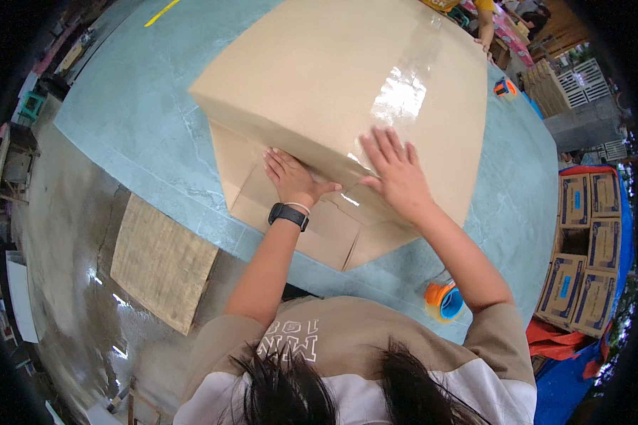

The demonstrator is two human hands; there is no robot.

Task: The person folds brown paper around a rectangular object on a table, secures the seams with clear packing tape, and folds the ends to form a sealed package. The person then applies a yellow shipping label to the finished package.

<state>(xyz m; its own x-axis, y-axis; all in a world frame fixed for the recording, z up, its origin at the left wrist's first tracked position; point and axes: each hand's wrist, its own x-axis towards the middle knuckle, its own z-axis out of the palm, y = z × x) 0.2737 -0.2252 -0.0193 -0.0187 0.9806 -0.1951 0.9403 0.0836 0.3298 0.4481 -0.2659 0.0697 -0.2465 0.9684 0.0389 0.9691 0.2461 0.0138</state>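
A large brown cardboard box point(298, 78) lies on the blue-green table, with a shiny strip of clear tape point(400, 95) along its top. My left hand point(294, 180), with a dark watch on the wrist, presses with fingers spread on the near side, by the box's upper edge. My right hand point(397, 173) rests flat on the top near that same edge, beside the tape's near end, its fingers stretched out. Below my hands, cardboard flaps point(326, 230) stick out toward me. An orange tape dispenser with a blue core point(444, 301) sits near my right forearm.
The table point(142, 120) spreads around the box. Another person's hand point(485, 42) touches the box's far right corner. A second orange tape dispenser point(505, 88) lies at the right. Stacked cartons point(588, 248) stand beyond the table, and a wooden board point(163, 262) is at the left.
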